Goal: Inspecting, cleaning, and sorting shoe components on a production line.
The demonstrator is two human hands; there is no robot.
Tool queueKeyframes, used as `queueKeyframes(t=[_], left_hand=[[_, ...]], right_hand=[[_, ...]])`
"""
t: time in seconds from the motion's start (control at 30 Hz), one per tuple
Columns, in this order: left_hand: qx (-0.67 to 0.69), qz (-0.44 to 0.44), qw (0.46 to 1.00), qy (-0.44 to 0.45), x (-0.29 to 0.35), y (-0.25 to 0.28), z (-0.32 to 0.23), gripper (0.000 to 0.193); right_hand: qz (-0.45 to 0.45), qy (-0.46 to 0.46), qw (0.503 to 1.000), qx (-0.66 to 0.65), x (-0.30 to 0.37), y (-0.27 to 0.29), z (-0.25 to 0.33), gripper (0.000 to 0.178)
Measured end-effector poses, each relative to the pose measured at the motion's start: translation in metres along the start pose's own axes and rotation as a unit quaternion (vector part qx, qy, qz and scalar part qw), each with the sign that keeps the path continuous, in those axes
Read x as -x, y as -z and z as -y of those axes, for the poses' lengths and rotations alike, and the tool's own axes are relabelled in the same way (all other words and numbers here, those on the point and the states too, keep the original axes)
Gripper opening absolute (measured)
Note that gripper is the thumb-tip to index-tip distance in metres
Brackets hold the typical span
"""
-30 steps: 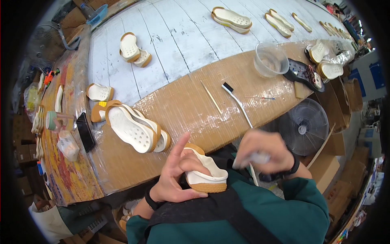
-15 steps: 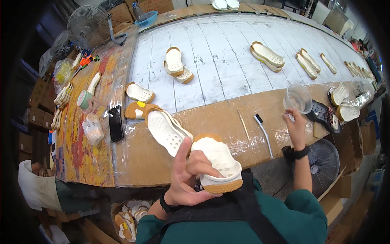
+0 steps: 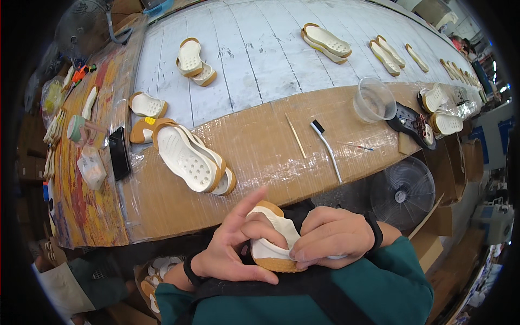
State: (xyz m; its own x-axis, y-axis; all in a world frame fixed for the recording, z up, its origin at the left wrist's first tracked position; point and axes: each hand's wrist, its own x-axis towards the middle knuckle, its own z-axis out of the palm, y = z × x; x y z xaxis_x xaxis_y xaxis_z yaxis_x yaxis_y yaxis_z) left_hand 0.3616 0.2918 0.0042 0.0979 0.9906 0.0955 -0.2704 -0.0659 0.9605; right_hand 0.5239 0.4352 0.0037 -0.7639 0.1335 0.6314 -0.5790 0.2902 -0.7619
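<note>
In front of my body my left hand (image 3: 238, 238) holds a white shoe sole (image 3: 268, 246) with a tan rim, its heel end toward me. The left fingers curl over the inside, the thumb lies below the tan edge, and the index finger sticks out. My right hand (image 3: 333, 235) is closed at the right side of the heel, fingertips pressed to the white rim. A bit of a small white wad (image 3: 337, 257) shows under the right fingers; most of it is hidden. Just beyond, a stack of white and tan soles (image 3: 189, 160) lies on the cardboard.
On the cardboard (image 3: 254, 141) lie a wooden stick (image 3: 296, 135), a white-handled brush (image 3: 327, 151) and a thin brush (image 3: 356, 146). A clear plastic tub (image 3: 375, 100) stands near a black sole (image 3: 411, 124). A phone (image 3: 119, 153) is at left; a fan (image 3: 403, 192) stands below the table's right edge.
My right hand has come from beside the plastic tub down to the heel of the held sole. The sole is lower and more tilted, and the view has shifted to the right.
</note>
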Motion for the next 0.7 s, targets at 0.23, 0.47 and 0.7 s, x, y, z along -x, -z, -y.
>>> queueKeyframes(t=[0.23,0.47,0.7], left_hand=[[-0.026,0.052,0.997,0.052,-0.008,-0.009,-0.006,0.105],[0.026,0.04,0.996,0.075,-0.013,-0.011,-0.002,0.104],[0.035,0.018,0.996,0.081,-0.016,-0.01,0.005,0.104]], right_hand=[[0.045,0.012,0.999,0.008,-0.001,0.006,0.0,0.018],[0.065,0.057,0.996,0.019,0.003,0.011,-0.002,0.019],[0.078,0.015,0.997,-0.015,0.014,0.016,0.002,0.019]])
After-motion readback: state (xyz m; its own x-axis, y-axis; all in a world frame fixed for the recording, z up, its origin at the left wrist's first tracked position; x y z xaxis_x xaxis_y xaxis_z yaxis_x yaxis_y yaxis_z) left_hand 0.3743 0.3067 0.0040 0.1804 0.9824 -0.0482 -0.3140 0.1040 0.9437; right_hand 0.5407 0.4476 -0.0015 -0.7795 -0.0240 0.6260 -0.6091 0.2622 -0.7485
